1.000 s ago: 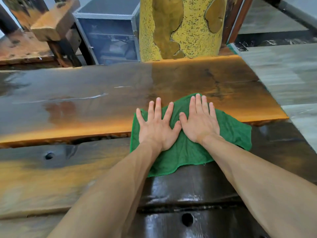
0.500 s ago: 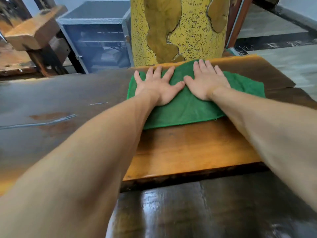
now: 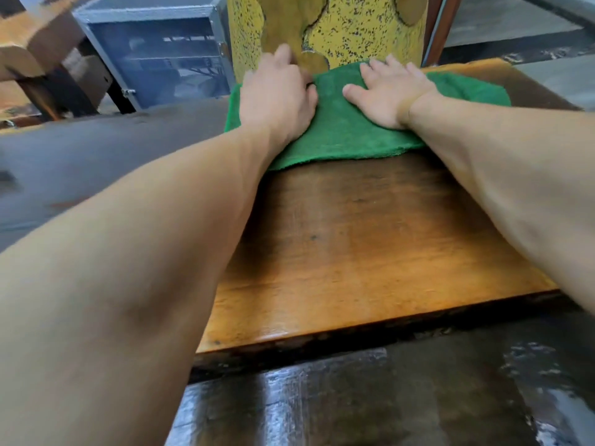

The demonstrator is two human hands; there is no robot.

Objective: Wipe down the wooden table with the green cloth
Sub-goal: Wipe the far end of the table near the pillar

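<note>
The green cloth (image 3: 347,133) lies spread at the far edge of the wooden table (image 3: 370,246), right in front of a yellow speckled pillar. My left hand (image 3: 277,91) presses on the cloth's left part, its fingertips reaching past the cloth's far edge toward the pillar. My right hand (image 3: 389,91) lies flat on the cloth's middle with its fingers spread. Both forearms stretch out over the orange-brown tabletop.
The yellow speckled pillar (image 3: 354,27) stands directly behind the table edge. A grey metal cabinet (image 3: 154,53) is at the back left, beside wooden furniture (image 3: 32,43). A darker glossy plank (image 3: 354,397) runs along the near side, lower than the tabletop.
Both hands have pushed the cloth from the table's near edge across to its far edge. In the last half second my left fingertips slid past the cloth's far edge.
</note>
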